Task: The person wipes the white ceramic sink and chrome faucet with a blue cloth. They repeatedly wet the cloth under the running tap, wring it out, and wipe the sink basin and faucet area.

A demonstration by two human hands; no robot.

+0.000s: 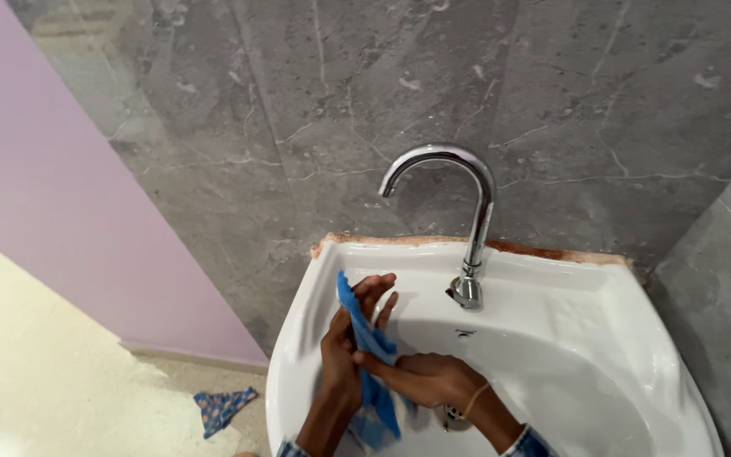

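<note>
Two hands are working over the white sink (636, 338). The left hand (344, 347) is spreading its fingers flat behind a blue cloth (370, 355), pressing on it rather than closing on it. The right hand (420, 378) is pinching the cloth tight near its middle. The cloth is hanging long, running up and down, its top corner pointing toward the sink's back rim. It looks wet, so it could be slipping down onto the drain (453, 416) if the pinch loosens.
</note>
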